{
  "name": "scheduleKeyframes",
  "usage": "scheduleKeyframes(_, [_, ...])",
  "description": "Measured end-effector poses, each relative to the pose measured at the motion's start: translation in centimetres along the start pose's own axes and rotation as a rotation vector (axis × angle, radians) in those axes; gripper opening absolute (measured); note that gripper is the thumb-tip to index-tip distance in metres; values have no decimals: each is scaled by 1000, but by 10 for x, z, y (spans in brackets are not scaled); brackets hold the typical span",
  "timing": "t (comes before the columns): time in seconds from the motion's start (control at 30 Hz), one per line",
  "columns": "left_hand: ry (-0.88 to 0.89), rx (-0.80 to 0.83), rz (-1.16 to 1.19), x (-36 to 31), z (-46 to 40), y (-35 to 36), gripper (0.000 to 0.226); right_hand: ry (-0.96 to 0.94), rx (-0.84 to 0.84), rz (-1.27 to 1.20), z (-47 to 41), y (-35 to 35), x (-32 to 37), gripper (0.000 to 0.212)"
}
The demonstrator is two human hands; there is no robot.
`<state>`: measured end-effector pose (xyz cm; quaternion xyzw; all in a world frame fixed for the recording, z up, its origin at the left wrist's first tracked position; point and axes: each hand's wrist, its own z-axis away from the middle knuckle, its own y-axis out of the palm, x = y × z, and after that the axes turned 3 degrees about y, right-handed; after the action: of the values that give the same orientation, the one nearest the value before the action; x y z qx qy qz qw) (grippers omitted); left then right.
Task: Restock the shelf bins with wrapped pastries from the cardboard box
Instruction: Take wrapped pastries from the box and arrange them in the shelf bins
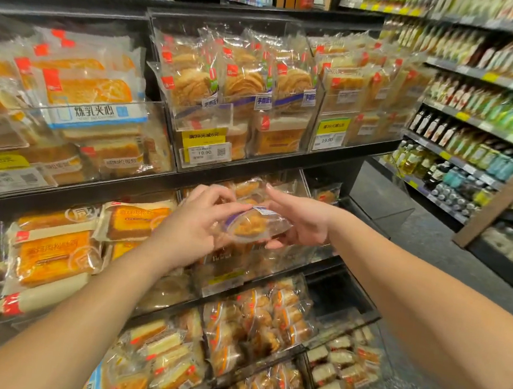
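Note:
A wrapped pastry [254, 222] in a clear packet with a small white label is held between both hands, in front of the clear middle-shelf bin [241, 274]. My left hand [196, 223] pinches the packet's left end with thumb and fingers. My right hand [299, 220] supports it from below and the right, its index finger stretched out above the packet. More packets of the same kind lie in the bin behind the hands [249, 187]. The cardboard box is not in view.
Clear bins of wrapped breads fill the black shelves: flaky pastries [244, 80] above, orange loaf packets [55, 256] at left, small cakes [261, 323] below. Yellow price tags [205, 144] hang on bin fronts. An aisle floor [432, 242] and a bottle shelf [475, 121] lie to the right.

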<state>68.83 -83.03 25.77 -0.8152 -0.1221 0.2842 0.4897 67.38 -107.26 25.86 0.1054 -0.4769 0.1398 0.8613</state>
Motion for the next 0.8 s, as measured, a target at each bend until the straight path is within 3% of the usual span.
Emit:
scheduleKeyframes(0.13, [103,-27,-325,-14,-21,19,74,-130,-67,-51,13,-17,-12,47])
scheduleKeyframes(0.23, [96,-37,-383,-15,-37,36,85,-215,-80,-102,24,-41,-18,58])
scheduleKeyframes(0.33, [-189,-8,10,-23,-59,46,82,-293,-142,-62,32,-70,-22,63])
scheduleKeyframes(0.5, [-581,36,758,-42,-115,56,47,-407,-152,-8,45,-121,-29,81])
scheduleKeyframes(0.53, [-604,30,785,-49,-128,61,44,-428,-152,29,48,-132,-30,82])
scheduleKeyframes(0.67, [-570,28,468,-75,-182,85,32,-467,-166,142,55,-182,-32,78])
scheduleKeyframes(0.8, [-530,48,441,-94,-229,113,10,-447,-157,167,62,-238,-33,75])
